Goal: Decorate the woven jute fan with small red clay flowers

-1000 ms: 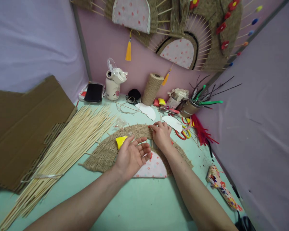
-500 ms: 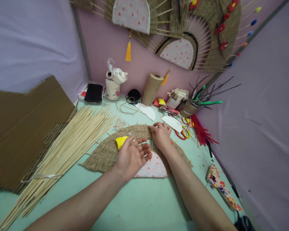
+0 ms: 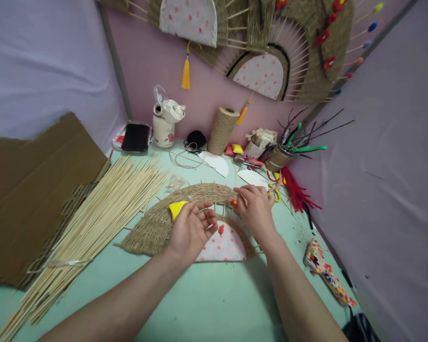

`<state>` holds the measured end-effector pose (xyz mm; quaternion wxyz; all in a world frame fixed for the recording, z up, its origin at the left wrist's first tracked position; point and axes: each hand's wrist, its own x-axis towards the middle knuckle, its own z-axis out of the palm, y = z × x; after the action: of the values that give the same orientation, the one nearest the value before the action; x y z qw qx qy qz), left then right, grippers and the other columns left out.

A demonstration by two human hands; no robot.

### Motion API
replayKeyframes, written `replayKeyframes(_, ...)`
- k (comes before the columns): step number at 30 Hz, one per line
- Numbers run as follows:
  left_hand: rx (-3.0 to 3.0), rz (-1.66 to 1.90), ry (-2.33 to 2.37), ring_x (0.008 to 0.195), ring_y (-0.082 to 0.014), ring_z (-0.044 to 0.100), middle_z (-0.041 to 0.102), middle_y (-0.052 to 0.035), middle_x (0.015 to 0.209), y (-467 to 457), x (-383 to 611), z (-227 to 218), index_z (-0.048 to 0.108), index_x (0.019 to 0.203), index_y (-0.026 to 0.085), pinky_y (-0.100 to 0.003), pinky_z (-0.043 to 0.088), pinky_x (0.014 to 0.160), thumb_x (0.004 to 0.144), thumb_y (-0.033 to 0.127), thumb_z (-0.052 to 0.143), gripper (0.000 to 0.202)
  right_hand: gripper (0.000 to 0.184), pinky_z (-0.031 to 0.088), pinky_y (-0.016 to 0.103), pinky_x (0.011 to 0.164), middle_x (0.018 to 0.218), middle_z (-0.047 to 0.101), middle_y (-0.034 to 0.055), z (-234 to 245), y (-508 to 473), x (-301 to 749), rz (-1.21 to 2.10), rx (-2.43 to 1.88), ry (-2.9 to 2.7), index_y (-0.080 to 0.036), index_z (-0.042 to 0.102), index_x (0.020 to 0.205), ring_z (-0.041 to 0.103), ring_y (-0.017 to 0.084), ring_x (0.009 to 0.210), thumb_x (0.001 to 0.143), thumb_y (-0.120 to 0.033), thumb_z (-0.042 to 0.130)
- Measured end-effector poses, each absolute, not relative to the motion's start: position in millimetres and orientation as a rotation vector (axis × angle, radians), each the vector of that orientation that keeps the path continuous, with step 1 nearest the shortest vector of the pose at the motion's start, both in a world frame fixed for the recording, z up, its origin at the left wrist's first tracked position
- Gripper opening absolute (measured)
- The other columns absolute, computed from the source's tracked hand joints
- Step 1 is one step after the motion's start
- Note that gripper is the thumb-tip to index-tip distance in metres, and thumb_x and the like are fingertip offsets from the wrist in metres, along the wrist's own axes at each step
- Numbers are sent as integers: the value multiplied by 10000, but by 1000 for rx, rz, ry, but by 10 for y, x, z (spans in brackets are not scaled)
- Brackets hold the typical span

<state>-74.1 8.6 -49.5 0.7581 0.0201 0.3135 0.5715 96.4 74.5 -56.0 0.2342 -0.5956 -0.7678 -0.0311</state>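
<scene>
A woven twine fan (image 3: 146, 232) with a spotted white half-round centre (image 3: 228, 247) lies in front of me. My left hand (image 3: 194, 230) is palm up over its left half, fingers loosely curled and apart. Beside that thumb is a yellow packet (image 3: 177, 210); whether the hand touches it is hidden. Over the fan's right side hovers my right hand (image 3: 257, 209), its fingers bent and apart, with nothing visible in them. A small red flower with a yellow middle (image 3: 233, 203) shows by its thumb. One red piece (image 3: 221, 230) sits on the spotted centre, and a small red spot (image 3: 218, 186) on the weave.
Bundled thin sticks (image 3: 103, 228) and cardboard (image 3: 39, 190) lie left. A twine spool (image 3: 223, 130), a white bottle (image 3: 163, 130) and a can of twigs and green-handled pliers (image 3: 278, 158) stand behind. Yellow scissors (image 3: 276, 194) and a spotted glue gun (image 3: 328, 275) lie right.
My right hand has moved right along the fan, uncovering the red spot on the weave and the red-and-yellow flower. My left hand keeps nearly the same pose. The whole view has shifted slightly.
</scene>
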Motion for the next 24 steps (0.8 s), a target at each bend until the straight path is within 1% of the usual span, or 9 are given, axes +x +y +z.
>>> replayKeyframes(4,255,1399,821,567,-90,509,578,-12,658,78,-742,-482,637,807,137,-175,412,525,849,268,552,162,231,294,407,863,1011,724,51,-499,546,1088,122,-1614,-2053,-265,734,967,562,251,992,924,-247,508)
replayKeyframes(8,607,1438,1057,557,-89,472,573,17,626,84,-740,-475,650,771,171,-180,364,528,782,187,657,20,211,374,397,868,1046,717,59,-517,443,1167,325,-1450,-2164,-269,715,1023,593,243,1005,931,-295,527)
replayKeyframes(13,1022,1313,1211,674,-130,496,610,3,731,43,-680,-587,700,824,200,-209,367,625,719,89,713,153,187,411,382,873,1027,685,47,-572,345,1171,512,-1239,-2411,-283,709,1049,579,215,999,934,-258,563)
replayKeyframes(16,1178,1231,1247,722,-160,467,602,-9,767,-8,-633,-660,709,826,218,-234,344,666,725,70,700,179,239,424,380,878,1048,650,43,-641,302,1142,615,-1165,-2462,-304,678,1134,553,209,1007,936,-230,567)
replayKeyframes(18,1215,1186,1271,738,-174,446,582,-10,769,-35,-612,-683,704,821,230,-246,337,682,739,75,691,176,256,441,376,861,1057,631,51,-679,293,1123,635,-1129,-2466,-307,666,1158,543,210,1005,943,-223,554)
replayKeyframes(21,1152,1181,1279,754,-189,429,560,-14,774,-52,-601,-681,699,802,239,-254,350,704,732,90,711,164,201,460,378,842,1022,627,58,-682,300,1106,624,-1128,-2433,-274,694,1055,539,216,989,935,-200,551)
replayKeyframes(24,1133,1170,1293,774,-191,452,580,-23,805,-49,-600,-658,704,814,236,-260,374,720,714,140,753,147,147,469,382,847,998,638,62,-632,300,1105,652,-1128,-2369,-235,679,949,552,216,976,916,-162,557)
